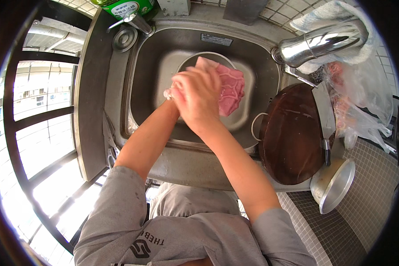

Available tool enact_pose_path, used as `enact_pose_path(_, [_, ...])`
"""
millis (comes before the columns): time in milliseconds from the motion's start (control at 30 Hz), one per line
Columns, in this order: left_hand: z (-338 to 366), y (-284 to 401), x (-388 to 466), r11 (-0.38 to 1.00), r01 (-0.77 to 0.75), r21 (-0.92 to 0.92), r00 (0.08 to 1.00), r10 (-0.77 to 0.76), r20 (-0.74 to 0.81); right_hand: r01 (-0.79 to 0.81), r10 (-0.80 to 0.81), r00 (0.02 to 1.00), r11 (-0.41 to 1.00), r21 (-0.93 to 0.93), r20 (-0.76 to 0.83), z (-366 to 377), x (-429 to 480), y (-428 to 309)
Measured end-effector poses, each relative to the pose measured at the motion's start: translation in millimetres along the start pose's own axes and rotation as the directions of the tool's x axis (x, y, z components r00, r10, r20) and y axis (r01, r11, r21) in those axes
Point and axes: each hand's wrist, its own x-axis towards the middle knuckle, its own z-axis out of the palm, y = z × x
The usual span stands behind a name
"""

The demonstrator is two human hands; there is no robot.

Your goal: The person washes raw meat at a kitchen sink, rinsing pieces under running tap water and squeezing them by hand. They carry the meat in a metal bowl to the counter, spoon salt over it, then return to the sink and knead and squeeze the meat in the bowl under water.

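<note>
My right hand is clasped over the sink, its fingers curled and blurred, against a wet pink piece of raw meat with pale ridges. The meat spreads out from under the hand to the right and above the knuckles. My left hand meets it from the left and is mostly covered by the right, so its fingers cannot be made out. A small whitish bit shows at the left edge of the clasp. Beneath lies a round metal bowl, partly hidden, inside the steel sink.
Right of the sink lies a dark round wooden board with a cleaver along its edge. Plastic bags holding meat sit beyond. A metal pot leans near the counter's edge. Scissors lie at left; a chrome faucet stands upper right.
</note>
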Motion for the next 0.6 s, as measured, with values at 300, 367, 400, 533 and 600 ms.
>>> enact_pose_path(300, [8.3,23.8,5.5,0.754,0.117,-0.646,0.965,-0.241,-0.106,-0.536,0.876,0.376,-0.06,0.842,0.302,-36.1,-59.9,35.0])
enact_pose_path(367, [11.2,18.0,2.1,0.561,0.092,-0.822,0.937,-0.329,-0.12,-0.505,0.73,0.378,-0.353,0.788,0.57,-30.9,-60.4,40.6])
enact_pose_path(400, [11.2,14.4,0.8,0.451,0.07,-0.89,0.92,-0.373,-0.117,-0.503,0.659,0.39,-0.432,0.748,0.643,-26.8,-58.6,42.9])
enact_pose_path(533, [7.4,8.2,-4.5,0.979,-0.098,-0.179,0.976,0.06,-0.21,-0.552,0.489,0.447,-0.509,0.661,0.749,-18.8,-47.7,51.6])
enact_pose_path(600, [7.7,10.7,-5.8,0.916,0.125,-0.381,0.972,-0.19,-0.138,-0.492,0.449,0.453,-0.594,0.636,0.77,-22.6,-44.5,54.1])
